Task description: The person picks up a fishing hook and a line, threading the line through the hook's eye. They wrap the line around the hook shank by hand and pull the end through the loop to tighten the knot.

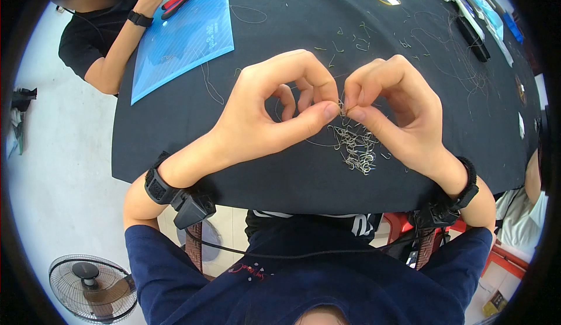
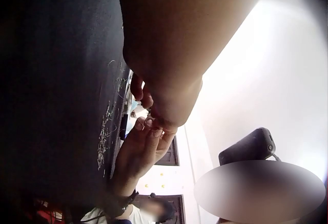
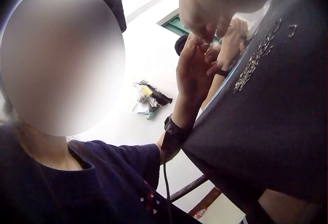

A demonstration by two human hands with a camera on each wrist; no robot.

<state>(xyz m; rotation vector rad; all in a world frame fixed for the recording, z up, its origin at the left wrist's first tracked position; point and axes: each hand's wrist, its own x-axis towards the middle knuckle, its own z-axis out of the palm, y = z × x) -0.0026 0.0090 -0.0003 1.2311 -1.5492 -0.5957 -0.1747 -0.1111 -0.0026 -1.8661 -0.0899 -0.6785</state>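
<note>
**Fingertips Meet Beside Heap of Wire Hooks**

A navy shirt (image 1: 315, 278) bears red script (image 1: 252, 271), not fully legible; a fan (image 1: 92, 290) stands near left on a pale floor (image 1: 64, 167). On the black-covered table (image 1: 280, 182), beyond a heap of wire hooks (image 1: 358, 152), the left hand (image 1: 257, 111) and right hand (image 1: 418, 114) pinch a small wire piece (image 1: 341, 107) between them. Far left, unreadable white print marks a blue folder (image 1: 193, 50).

Handwork room, apparently: black-clothed table (image 1: 274, 179); bent wire pieces (image 1: 357, 149) on it; red-handled tool (image 1: 177, 3), second person (image 1: 82, 44) toward its far-left edge; floor fan (image 1: 87, 293) near it.
</note>
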